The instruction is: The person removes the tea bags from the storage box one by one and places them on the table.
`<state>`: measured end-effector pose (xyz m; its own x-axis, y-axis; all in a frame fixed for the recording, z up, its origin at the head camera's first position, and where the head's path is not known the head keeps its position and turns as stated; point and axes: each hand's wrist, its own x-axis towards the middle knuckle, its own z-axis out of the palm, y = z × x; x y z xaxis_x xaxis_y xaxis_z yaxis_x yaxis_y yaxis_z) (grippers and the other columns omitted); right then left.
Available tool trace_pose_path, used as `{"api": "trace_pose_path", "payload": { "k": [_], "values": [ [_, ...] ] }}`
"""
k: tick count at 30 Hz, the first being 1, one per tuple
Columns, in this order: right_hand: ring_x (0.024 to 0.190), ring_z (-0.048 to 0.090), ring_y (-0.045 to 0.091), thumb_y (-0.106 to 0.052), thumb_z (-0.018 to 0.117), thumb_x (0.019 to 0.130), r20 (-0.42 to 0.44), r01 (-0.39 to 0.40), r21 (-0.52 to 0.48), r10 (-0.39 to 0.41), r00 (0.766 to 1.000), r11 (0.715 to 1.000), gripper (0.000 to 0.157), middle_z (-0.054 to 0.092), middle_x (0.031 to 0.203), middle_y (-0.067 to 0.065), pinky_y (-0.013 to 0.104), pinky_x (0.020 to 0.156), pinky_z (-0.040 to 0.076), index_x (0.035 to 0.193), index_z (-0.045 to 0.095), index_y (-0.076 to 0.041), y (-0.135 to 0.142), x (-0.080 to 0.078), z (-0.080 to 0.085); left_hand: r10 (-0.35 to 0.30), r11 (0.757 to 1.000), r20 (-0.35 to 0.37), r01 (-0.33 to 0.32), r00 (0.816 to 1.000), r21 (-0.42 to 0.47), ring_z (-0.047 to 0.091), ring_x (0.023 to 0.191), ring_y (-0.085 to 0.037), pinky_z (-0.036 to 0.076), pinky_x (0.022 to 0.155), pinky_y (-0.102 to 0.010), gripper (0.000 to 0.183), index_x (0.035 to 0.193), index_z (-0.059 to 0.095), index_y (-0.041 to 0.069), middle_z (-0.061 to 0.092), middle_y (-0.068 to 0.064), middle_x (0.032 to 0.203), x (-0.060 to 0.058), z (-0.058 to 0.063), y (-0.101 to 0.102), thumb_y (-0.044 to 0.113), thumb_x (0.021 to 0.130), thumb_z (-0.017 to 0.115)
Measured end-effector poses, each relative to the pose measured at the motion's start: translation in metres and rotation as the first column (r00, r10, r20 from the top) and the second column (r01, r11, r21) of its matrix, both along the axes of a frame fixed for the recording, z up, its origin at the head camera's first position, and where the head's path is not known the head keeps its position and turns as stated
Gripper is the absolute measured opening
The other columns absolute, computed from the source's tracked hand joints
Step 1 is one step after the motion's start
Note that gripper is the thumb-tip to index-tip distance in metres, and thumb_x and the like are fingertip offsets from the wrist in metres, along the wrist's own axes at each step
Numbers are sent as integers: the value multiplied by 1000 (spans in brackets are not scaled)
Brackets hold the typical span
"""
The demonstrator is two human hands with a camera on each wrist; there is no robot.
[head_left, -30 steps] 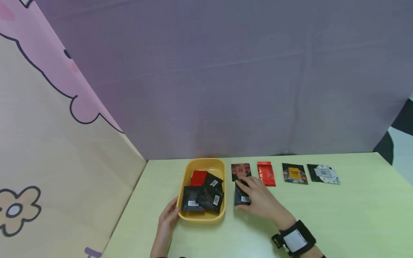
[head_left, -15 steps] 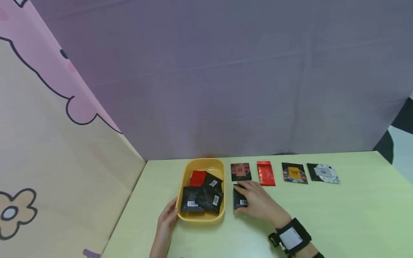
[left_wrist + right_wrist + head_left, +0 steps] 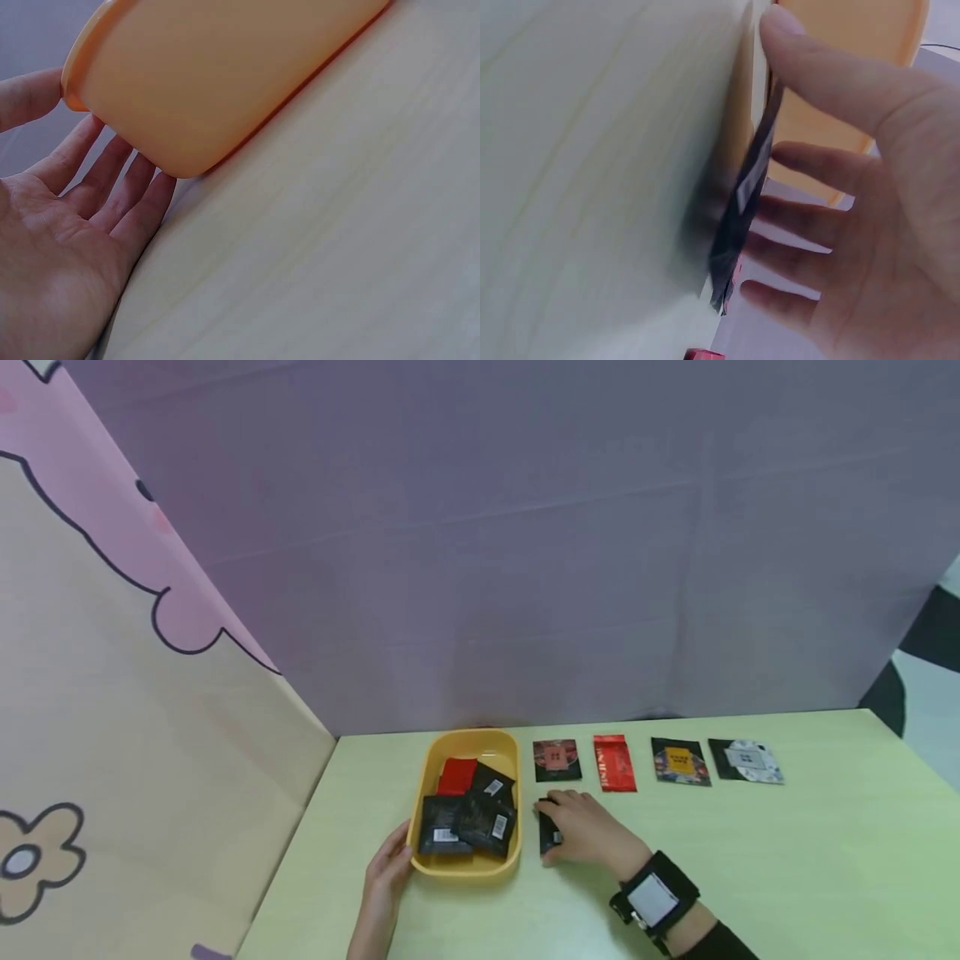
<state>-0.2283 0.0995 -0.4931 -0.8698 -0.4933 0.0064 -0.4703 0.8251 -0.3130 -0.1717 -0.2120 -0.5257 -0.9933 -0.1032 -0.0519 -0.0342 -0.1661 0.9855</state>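
Note:
My right hand [image 3: 588,831] holds a flat black sachet [image 3: 548,827] with a white barcode label, thumb at its near end and fingers at its far end. In the right wrist view the sachet [image 3: 746,199] stands tilted close over the table, the thumb overlapping its upper end. A yellow plastic basket [image 3: 477,873] stands to its left, holding a red sachet [image 3: 456,776] and several black sachets [image 3: 486,821]. My left hand [image 3: 388,868] touches the basket's near left corner. In the left wrist view its nearly straight fingers [image 3: 112,169] rest against the outer wall, thumb at the rim.
Along the back of the pale green table [image 3: 750,860] lies a row of sachets: a black one with a reddish label [image 3: 557,760], a red one [image 3: 615,763], one with a yellow label [image 3: 680,762] and a black-and-white one [image 3: 746,762]. A grey cloth [image 3: 525,568] hangs behind.
My right hand has moved slightly left and nearer the body with the black sachet, which now shows narrower. The reddish-labelled sachet behind it has come into full view. My left hand stays at the basket.

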Motion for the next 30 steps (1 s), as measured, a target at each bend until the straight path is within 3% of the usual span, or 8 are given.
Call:
{"api": "trace_pose_path", "payload": {
  "k": [13,18,25,28,30],
  "values": [
    [127,48,38,-45,89,67,19,14,26,-15,1000,1000,83,53,139,16,57,105,38,135,59,-10,0,0,2,4,1000,25,-3,1000,-21,55,112,2,44,94,-19,52,146,38,-9,46,-20,147,-3,4,3,13,100,51],
    [128,47,38,-46,88,68,29,7,20,-7,1000,1000,83,52,141,16,58,105,37,137,58,-10,1,-1,-1,-8,1000,-19,8,1000,-19,55,112,1,45,94,-20,53,145,37,-12,49,-20,145,-2,-1,1,13,100,52],
    [130,46,38,-46,88,68,59,8,-7,-7,998,1000,85,51,143,16,58,106,36,139,56,-10,2,0,-1,-28,999,-124,30,992,19,58,109,-1,47,89,-18,49,140,50,-6,61,-9,132,-1,-7,-3,19,98,58],
    [130,45,38,-48,87,68,64,13,-21,-12,998,1000,89,51,143,15,59,107,34,141,53,-10,3,0,0,-21,1000,-91,23,996,15,58,110,-2,46,91,-18,51,142,46,-8,58,-14,137,-1,-6,-3,17,99,57],
    [131,45,38,-51,86,68,60,21,-27,-19,998,999,93,51,144,15,59,108,32,143,51,-9,3,0,1,3,1000,-31,-2,1000,2,57,110,-1,46,92,-19,54,143,42,-10,54,-17,141,-1,-3,-1,16,98,57]
  ]
}}
